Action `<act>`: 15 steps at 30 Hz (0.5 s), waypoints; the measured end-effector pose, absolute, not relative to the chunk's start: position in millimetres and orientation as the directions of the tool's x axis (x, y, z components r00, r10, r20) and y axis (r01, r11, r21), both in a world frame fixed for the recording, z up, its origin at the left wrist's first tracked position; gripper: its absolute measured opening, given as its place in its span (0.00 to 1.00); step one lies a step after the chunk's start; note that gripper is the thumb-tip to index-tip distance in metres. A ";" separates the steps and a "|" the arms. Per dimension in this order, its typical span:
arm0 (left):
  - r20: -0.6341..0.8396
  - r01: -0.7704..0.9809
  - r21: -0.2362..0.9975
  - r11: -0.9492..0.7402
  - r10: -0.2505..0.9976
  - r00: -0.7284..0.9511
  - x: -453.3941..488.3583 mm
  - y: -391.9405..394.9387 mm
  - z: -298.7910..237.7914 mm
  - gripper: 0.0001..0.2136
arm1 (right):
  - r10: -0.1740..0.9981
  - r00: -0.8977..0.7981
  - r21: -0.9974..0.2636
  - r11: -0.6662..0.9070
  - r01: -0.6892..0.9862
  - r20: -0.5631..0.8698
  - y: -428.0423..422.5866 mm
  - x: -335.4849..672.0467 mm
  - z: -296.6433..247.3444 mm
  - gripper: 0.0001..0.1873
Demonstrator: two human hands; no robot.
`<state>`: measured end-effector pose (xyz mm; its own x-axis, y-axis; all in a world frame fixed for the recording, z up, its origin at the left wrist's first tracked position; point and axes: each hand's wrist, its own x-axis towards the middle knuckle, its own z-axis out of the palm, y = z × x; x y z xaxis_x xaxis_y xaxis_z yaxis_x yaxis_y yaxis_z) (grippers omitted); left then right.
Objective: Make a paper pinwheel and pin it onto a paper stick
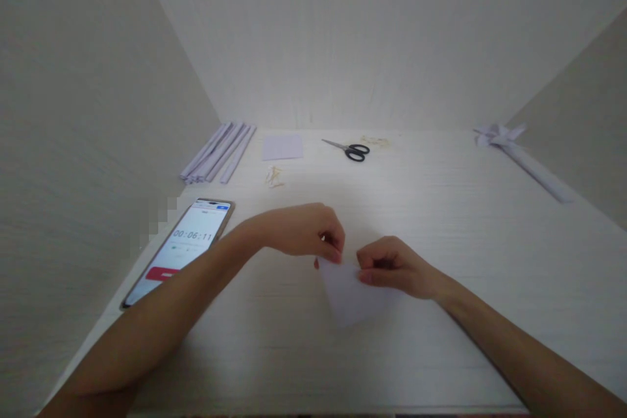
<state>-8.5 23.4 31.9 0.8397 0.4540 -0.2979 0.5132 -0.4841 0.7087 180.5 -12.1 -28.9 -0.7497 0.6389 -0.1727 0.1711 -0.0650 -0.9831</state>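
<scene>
Left forearm (166, 313) nearest, hiding part of smartphone (191, 228). Left hand (306, 228) and right hand (399, 268) pinch paper sheet (345, 297), near centre of worktop (441, 189). Scissors (347, 148) beyond; paper rolls (220, 151) far left; petal-topped paper tube (533, 171) far right.

A phone (189, 235) displaying a timer lies along the surface's (441, 196) left edge; black-handled scissors (347, 148) rest near its far edge.
</scene>
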 end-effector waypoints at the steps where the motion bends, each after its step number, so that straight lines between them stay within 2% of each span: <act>1: -0.328 0.533 0.713 -0.456 0.456 0.827 -12.1 26.0 35.4 0.08 | 0.643 -0.747 -0.986 -0.083 0.148 -0.166 -10.4 182.5 -29.0 0.18; 5: -0.372 0.603 0.713 -0.359 0.535 0.758 -33.0 39.4 49.0 0.08 | 0.677 -0.718 -0.980 -0.198 0.035 -0.162 -7.0 190.9 -33.0 0.18; 8: -0.300 0.593 0.774 -0.221 0.697 0.651 -46.8 47.9 49.6 0.07 | 0.787 -0.603 -0.964 -0.243 -0.108 -0.130 -6.1 193.2 -37.2 0.19; 10: -0.192 0.426 0.902 -0.071 0.818 0.542 -44.5 47.9 40.8 0.08 | 0.901 -0.425 -0.962 -0.184 -0.200 -0.084 -4.4 191.4 -39.4 0.18; 12: -0.131 0.121 0.989 0.083 0.872 0.471 -29.6 41.8 24.2 0.13 | 0.969 -0.244 -0.971 -0.093 -0.222 -0.037 -2.5 187.9 -41.4 0.17; 14: -0.160 -0.083 0.969 0.232 0.849 0.503 -7.1 30.7 3.7 0.18 | 0.989 -0.147 -0.986 -0.028 -0.164 -0.004 -2.3 184.2 -43.7 0.16; 15: -0.188 -0.111 0.953 0.281 0.839 0.510 4.1 24.5 -6.2 0.19 | 0.992 -0.125 -0.993 -0.008 -0.118 0.007 -3.2 182.9 -45.0 0.16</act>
<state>4.1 24.5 -6.2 0.5100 0.8394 -0.1878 -0.1112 0.2809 0.9533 182.9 -3.2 -45.0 -0.1250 0.9921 0.0066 -0.1180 -0.0083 -0.9930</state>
